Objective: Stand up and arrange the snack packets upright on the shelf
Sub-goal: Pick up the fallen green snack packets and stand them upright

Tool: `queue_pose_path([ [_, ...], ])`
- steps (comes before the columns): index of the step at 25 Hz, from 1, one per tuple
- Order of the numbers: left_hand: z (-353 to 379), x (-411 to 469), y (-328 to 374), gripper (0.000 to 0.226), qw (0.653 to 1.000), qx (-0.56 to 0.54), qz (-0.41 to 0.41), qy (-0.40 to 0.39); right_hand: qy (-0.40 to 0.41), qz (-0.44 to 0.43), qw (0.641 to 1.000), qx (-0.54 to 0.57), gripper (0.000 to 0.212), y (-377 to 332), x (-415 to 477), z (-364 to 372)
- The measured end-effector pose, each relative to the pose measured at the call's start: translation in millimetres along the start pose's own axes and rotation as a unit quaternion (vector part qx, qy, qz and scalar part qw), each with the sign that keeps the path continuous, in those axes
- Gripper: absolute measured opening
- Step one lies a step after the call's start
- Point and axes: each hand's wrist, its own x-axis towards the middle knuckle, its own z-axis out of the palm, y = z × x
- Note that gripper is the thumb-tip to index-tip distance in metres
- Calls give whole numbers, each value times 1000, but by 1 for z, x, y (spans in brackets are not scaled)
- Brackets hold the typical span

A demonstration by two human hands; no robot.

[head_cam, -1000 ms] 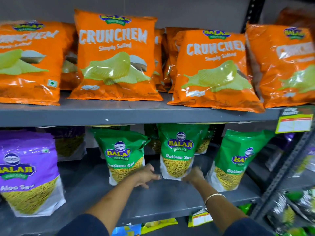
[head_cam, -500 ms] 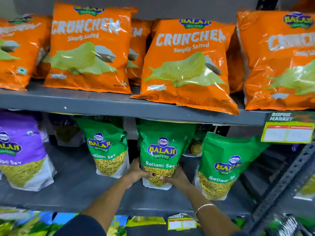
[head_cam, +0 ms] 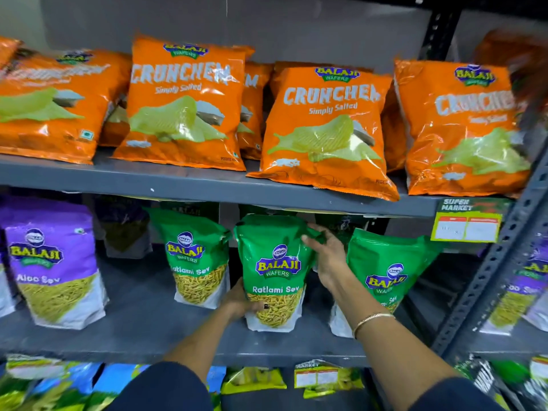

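A green Ratlami Sev packet (head_cam: 274,262) stands upright in the middle of the grey middle shelf (head_cam: 139,330). My left hand (head_cam: 238,302) grips its lower left corner. My right hand (head_cam: 326,256) holds its upper right edge, fingers wrapped over the top corner. Another green packet (head_cam: 197,256) stands to its left. A third green packet (head_cam: 388,268) leans to its right, partly hidden by my right arm. More green packets sit behind in shadow.
Purple Aloo Sev packets (head_cam: 50,259) stand at the left. Orange Crunchem bags (head_cam: 184,105) line the upper shelf (head_cam: 178,185). A price tag (head_cam: 468,222) hangs at the right by the perforated upright post (head_cam: 504,247). More packets fill the lowest shelf.
My right hand moved from the packet's lower right corner up to its top right edge. My left hand stays at the lower left. The camera view shifted.
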Motion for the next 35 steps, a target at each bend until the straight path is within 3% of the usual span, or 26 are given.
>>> queue_pose_path([
  [2, -2, 0, -2, 114, 1000, 7, 11, -5, 7, 9, 1000, -29, 62, 16, -9, 1],
  [4, -2, 10, -11, 135, 1000, -5, 18, -9, -22, 19, 997, -75, 66, 37, -18, -2],
  [7, 0, 7, -11, 99, 999, -37, 7, -1, -36, 22, 986, -162, 49, 57, -23, -9],
  [11, 0, 7, -13, 86, 999, -44, 13, 0, 20, -27, 978, -207, 29, 60, -16, -16],
  [14, 1, 9, -16, 81, 999, -49, 9, -22, -53, 22, 987, -148, 50, 70, -15, -25],
  [16, 2, 8, -16, 81, 999, -40, 11, -23, -153, 85, 967, -183, 68, 80, -19, -32],
  [18, 3, 9, -18, 84, 1000, -20, 5, -17, -229, 109, 943, -215, 68, 91, -23, -38],
  [25, 7, 0, -18, 81, 999, -21, -25, 2, -200, 92, 940, -259, 65, 105, -28, -42],
  [27, 8, -3, -20, 96, 1000, -5, -6, -2, -224, 148, 891, -368, 38, 97, -28, -43],
  [29, 5, -1, -27, 104, 1000, 13, -10, -15, -280, 295, 750, -521, 18, 90, -26, -40],
  [30, 0, -5, -30, 94, 999, 26, -27, -15, -319, 368, 671, -559, 24, 87, -28, -32],
  [31, -8, -11, -33, 77, 998, 41, -42, -8, -361, 423, 616, -558, 29, 87, -29, -20],
  [32, -19, -18, -35, 55, 996, 65, -54, 8, -396, 433, 591, -554, 31, 91, -30, -3],
  [33, -32, -23, -41, 36, 993, 83, -71, 35, -419, 420, 592, -545, 32, 96, -34, 17],
  [34, -48, -25, -49, 28, 989, 88, -91, 71, -421, 384, 615, -545, 31, 104, -38, 39],
  [35, -66, -25, -59, 33, 984, 81, -110, 113, -412, 319, 660, -540, 32, 112, -41, 61],
])
